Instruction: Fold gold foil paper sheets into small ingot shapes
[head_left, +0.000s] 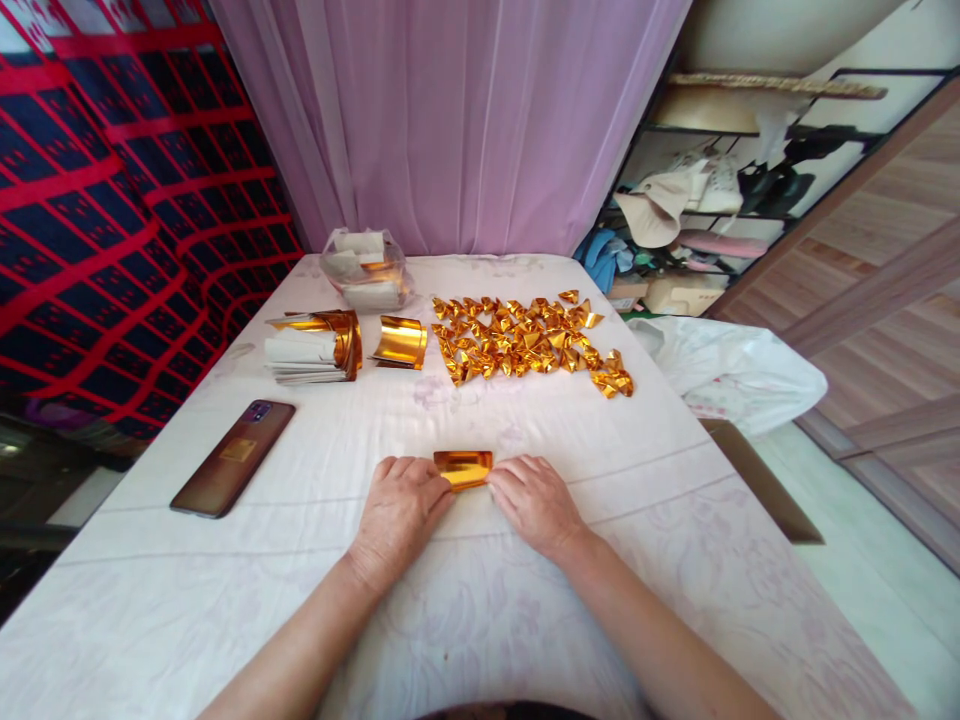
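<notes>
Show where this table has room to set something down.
Bare cloth lies between the phone and left hand, and from the right hand to the right table edge. A strip runs between the gold sheet and the folded gold pieces. Paper stack, plastic bag and pieces crowd the far side.

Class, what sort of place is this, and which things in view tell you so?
Probably a room in a home: a purple curtain hangs straight ahead, and a pale cap and what look like white shoes are kept at the right.
</notes>
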